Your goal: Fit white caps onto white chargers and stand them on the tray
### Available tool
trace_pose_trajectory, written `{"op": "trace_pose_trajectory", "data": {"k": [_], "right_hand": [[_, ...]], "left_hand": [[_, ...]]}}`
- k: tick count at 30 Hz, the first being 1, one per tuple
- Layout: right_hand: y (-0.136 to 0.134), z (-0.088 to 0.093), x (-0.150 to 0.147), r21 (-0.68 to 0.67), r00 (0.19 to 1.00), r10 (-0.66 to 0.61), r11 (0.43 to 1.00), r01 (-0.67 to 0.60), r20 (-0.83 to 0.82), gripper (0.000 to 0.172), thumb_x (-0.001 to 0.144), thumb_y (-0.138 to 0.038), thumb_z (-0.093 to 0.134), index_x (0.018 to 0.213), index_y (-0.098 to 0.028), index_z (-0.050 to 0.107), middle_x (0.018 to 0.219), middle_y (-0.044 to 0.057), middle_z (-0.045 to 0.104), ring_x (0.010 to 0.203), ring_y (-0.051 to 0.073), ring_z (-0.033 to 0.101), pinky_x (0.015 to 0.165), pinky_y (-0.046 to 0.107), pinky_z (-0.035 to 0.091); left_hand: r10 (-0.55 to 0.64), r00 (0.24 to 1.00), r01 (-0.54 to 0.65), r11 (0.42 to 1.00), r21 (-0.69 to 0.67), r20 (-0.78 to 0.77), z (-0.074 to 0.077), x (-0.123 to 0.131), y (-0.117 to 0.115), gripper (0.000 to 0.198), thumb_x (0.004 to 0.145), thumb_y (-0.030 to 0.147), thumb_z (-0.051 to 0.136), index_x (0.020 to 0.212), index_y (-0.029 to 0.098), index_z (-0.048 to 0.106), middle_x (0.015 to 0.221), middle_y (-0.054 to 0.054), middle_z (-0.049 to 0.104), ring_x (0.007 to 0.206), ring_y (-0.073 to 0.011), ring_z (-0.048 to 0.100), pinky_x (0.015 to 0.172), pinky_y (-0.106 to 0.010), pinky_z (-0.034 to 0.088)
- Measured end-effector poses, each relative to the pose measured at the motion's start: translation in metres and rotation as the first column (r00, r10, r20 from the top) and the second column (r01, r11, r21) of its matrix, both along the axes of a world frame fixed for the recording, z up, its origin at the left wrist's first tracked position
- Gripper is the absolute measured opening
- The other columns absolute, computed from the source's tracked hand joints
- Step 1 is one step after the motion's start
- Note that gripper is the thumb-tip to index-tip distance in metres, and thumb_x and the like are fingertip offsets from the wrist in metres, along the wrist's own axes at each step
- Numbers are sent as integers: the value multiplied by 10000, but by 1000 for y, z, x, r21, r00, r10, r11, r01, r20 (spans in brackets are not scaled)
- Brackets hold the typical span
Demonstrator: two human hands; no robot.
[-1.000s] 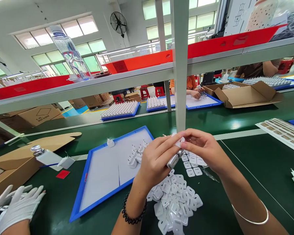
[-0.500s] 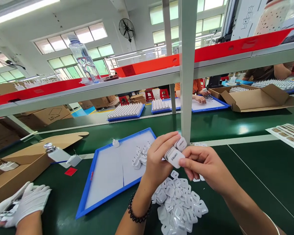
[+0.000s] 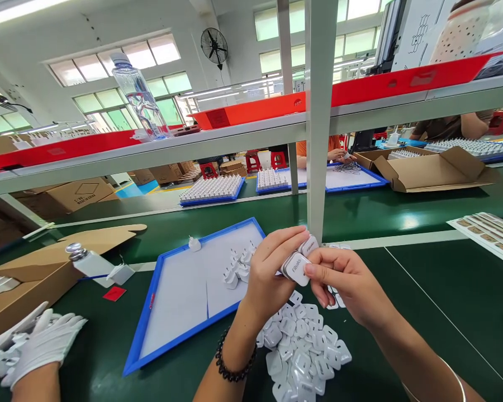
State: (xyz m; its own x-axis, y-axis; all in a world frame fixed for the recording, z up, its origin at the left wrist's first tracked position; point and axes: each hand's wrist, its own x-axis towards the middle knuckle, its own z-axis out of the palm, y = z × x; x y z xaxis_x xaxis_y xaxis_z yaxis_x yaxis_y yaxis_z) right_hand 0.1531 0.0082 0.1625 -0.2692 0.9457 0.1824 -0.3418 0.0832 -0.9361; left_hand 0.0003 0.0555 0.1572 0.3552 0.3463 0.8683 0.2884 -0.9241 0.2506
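Note:
My left hand (image 3: 272, 271), with a dark beaded bracelet at the wrist, is closed round several small white plastic covers. The front cover (image 3: 295, 269) has grey lettering on its face, and another cover (image 3: 308, 245) shows behind it. My right hand (image 3: 347, 282) pinches the edge of the front cover between thumb and fingers. Below both hands lies a loose pile of white covers (image 3: 304, 349) on the green table. Left of my hands, white plug parts with prongs (image 3: 237, 267) stand in a blue-rimmed tray (image 3: 171, 312).
A co-worker's white-gloved hand (image 3: 46, 340) handles white parts at the left, beside an open cardboard box (image 3: 29, 301). A white dispenser bottle (image 3: 90, 265) stands behind it. A steel post (image 3: 317, 128) and shelf (image 3: 235, 134) rise ahead. Label sheets (image 3: 486, 234) lie right.
The view has shifted slightly. The front cover has turned a little in my hands, which keep nearly the same grip. The co-worker's gloved hand and parts have moved slightly.

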Motion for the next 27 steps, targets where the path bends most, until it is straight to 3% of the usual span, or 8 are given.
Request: {"op": "trace_pose_trajectory", "data": {"k": [9, 27], "right_hand": [[-1, 2, 0, -5, 1000, 17, 1000, -17, -19, 309, 830, -341, 676, 597, -167, 571, 407, -36, 542, 378, 64, 378, 429, 221, 266], [-6, -1, -10, 32, 992, -126, 991, 126, -3, 300, 835, -346, 678, 613, -182, 560, 411, -50, 511, 399, 79, 384, 453, 235, 319]], "left_hand": [[31, 999, -30, 997, 65, -16, 1, 0, -3, 430, 837, 45, 644, 1246, 175, 612, 1244, -119, 663, 1144, -213, 625, 987, -373, 537], [134, 990, -129, 986, 106, -41, 4, 2, -10, 388, 869, 62, 589, 1239, 178, 599, 1237, -122, 671, 1160, -226, 621, 987, -404, 541]]}}
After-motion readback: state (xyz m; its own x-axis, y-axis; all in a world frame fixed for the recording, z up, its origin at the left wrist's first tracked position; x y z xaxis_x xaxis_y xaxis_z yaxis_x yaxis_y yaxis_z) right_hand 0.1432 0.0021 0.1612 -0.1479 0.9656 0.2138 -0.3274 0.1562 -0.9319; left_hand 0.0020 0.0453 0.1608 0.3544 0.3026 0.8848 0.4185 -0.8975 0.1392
